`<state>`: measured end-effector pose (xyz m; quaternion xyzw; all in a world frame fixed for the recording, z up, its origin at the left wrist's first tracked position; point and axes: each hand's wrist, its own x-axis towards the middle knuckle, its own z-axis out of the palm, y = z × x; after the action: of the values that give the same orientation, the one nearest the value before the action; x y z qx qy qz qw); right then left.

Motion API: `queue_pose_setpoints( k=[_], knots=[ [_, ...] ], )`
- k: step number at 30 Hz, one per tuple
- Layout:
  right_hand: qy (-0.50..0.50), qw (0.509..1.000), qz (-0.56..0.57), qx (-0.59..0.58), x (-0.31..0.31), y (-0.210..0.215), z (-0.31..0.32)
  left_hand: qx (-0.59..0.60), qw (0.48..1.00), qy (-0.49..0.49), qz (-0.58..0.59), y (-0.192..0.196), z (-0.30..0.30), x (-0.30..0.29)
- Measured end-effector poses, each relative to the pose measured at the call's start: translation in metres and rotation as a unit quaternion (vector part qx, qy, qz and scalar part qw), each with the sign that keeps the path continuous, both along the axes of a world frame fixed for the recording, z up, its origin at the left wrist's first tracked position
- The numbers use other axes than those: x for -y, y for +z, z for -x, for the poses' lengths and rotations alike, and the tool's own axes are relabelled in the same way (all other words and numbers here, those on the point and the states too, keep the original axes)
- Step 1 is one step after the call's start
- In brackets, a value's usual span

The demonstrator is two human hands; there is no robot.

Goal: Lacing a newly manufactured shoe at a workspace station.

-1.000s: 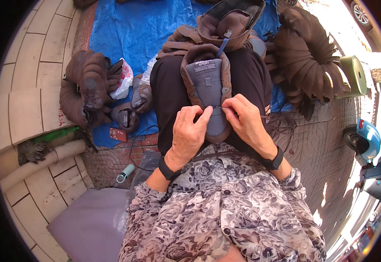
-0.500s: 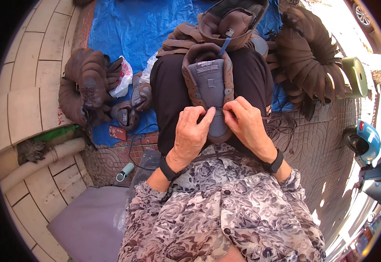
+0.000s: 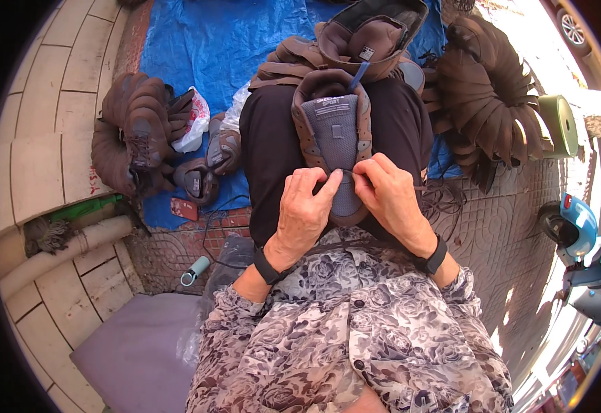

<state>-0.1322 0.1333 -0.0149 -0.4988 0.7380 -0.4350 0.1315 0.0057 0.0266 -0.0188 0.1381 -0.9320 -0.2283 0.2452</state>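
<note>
A brown shoe (image 3: 303,131) with a grey mesh tongue (image 3: 335,144) rests between my knees, its heel opening away from me and its toe toward me. No lace shows on its upper eyelets. My left hand (image 3: 302,210) is closed at the shoe's left side, its thumb tip over the base of the tongue. My right hand (image 3: 388,196) is closed opposite, thumb and forefinger pinched together. A short stretch of thin dark shoelace (image 3: 346,171) shows between them; the fingers hide the rest. A narrow blue strip (image 3: 358,76) stands at the heel opening.
Ring-shaped stacks of brown shoe uppers (image 3: 483,89) lie at right and left (image 3: 132,131). Another brown shoe (image 3: 366,41) sits beyond my knees on a blue tarp (image 3: 197,41). Loose dark laces (image 3: 445,198) lie right of my knee. A red phone (image 3: 184,208) and a green cylinder (image 3: 195,270) are at left.
Both hands stay almost still, the fingertips slightly closer together, with less lace showing between them. The shoe has shifted very slightly to the right in the picture.
</note>
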Motion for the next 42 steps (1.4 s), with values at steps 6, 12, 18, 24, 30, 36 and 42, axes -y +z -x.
queue_pose_setpoints(
  k=[6, 12, 18, 24, 30, 36, 42],
  knots=[
    [0.021, 0.998, -0.001, -0.053, 0.001, -0.001, 0.001, -0.005, 1.000, 0.002, -0.005, 0.001, 0.001, -0.001],
    [0.044, 0.992, -0.020, -0.118, 0.003, 0.005, 0.005, -0.005, 1.000, 0.002, -0.009, 0.001, 0.000, 0.000],
    [0.132, 0.972, -0.058, -0.184, 0.007, 0.013, 0.016, -0.009, 1.000, 0.005, -0.007, -0.005, -0.002, 0.000],
    [0.107, 0.969, -0.091, -0.201, 0.008, 0.014, 0.012, -0.013, 0.999, 0.010, -0.027, -0.001, -0.002, 0.000],
    [0.063, 0.984, -0.074, -0.151, 0.011, 0.006, 0.009, -0.015, 0.999, 0.011, -0.038, 0.000, -0.002, 0.000],
    [0.067, 0.993, -0.051, -0.088, 0.007, 0.003, 0.007, -0.020, 0.993, 0.034, -0.112, 0.003, -0.005, 0.000],
    [0.040, 0.995, 0.000, 0.096, -0.002, 0.011, 0.008, -0.051, 0.900, 0.081, -0.426, 0.003, -0.018, 0.009]
  ],
)
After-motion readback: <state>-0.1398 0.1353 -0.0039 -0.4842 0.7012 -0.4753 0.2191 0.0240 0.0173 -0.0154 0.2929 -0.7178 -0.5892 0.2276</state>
